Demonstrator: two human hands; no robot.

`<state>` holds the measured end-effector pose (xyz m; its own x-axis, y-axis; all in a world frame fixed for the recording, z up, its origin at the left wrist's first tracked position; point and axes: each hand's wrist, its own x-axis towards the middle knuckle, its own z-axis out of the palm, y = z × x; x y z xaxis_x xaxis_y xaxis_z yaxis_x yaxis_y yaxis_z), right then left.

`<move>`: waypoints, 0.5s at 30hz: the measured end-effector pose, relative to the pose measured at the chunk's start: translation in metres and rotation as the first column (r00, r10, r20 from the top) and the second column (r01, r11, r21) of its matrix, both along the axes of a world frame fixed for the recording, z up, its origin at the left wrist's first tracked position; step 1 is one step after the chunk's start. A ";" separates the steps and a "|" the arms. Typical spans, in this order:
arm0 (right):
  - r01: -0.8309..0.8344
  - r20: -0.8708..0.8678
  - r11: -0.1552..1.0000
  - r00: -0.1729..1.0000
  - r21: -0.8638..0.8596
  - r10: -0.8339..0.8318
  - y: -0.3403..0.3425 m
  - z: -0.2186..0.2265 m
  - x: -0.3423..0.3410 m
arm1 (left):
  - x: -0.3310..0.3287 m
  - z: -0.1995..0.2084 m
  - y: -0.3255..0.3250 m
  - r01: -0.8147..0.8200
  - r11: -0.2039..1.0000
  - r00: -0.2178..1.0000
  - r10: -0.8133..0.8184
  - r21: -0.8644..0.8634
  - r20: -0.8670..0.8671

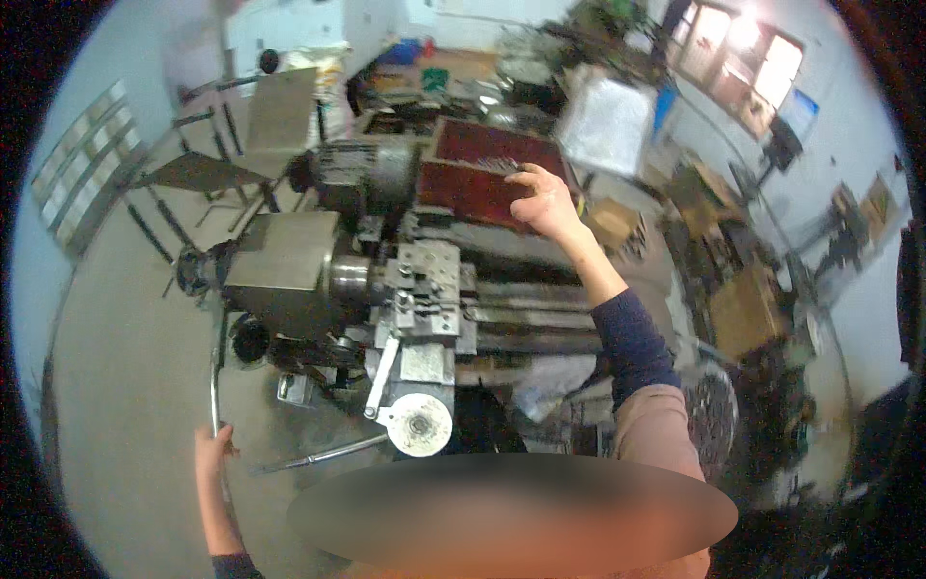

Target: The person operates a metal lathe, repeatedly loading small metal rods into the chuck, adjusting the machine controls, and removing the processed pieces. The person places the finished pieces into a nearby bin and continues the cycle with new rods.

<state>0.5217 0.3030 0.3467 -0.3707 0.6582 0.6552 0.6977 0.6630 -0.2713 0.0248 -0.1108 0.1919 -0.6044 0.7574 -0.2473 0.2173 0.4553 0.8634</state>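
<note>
Left hand (216, 444) low, gripping rod (215, 376); right hand (546, 203) (reaching forward) over tray (463, 193).

We are holding a long metal lever (215, 381) in our left grip (213, 447), while our right grip (545, 203) is hovering over a red tray (458, 194).

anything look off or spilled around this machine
Nothing on the machine looks plainly spilled or damaged, though fine detail is blurred. Right of it, cardboard boxes sit jumbled among dark clutter, which looks untidy.
</note>
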 end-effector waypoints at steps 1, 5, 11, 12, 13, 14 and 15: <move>-0.025 0.012 0.999 1.000 -0.028 0.025 -0.011 -0.009 0.021 | -0.006 -0.003 -0.002 0.043 0.999 0.999 -0.042 0.017 -0.022; 0.118 -0.041 0.939 0.990 -0.324 -0.138 -0.074 -0.053 0.145 | -0.033 -0.026 -0.008 0.053 0.999 0.999 -0.053 -0.002 0.012; 0.599 -0.101 0.669 0.707 -0.439 -0.700 -0.250 -0.153 0.341 | -0.069 -0.057 0.009 -0.064 0.994 0.938 0.092 -0.093 0.335; 0.677 0.016 0.525 0.620 -0.516 -0.784 -0.278 -0.171 0.362 | -0.071 -0.059 0.012 -0.106 0.989 0.959 0.130 -0.105 0.251; 0.732 0.130 0.391 0.543 -0.558 -0.830 -0.300 -0.194 0.376 | -0.074 -0.061 0.012 -0.154 0.975 0.958 0.187 -0.159 0.218; 0.745 0.203 0.361 0.546 -0.561 -0.813 -0.321 -0.217 0.384 | -0.075 -0.062 0.012 -0.173 0.971 0.955 0.207 -0.166 0.215; 0.788 0.336 0.235 0.484 -0.569 -0.808 -0.341 -0.240 0.387 | -0.076 -0.062 0.012 -0.171 0.972 0.955 0.204 -0.162 0.216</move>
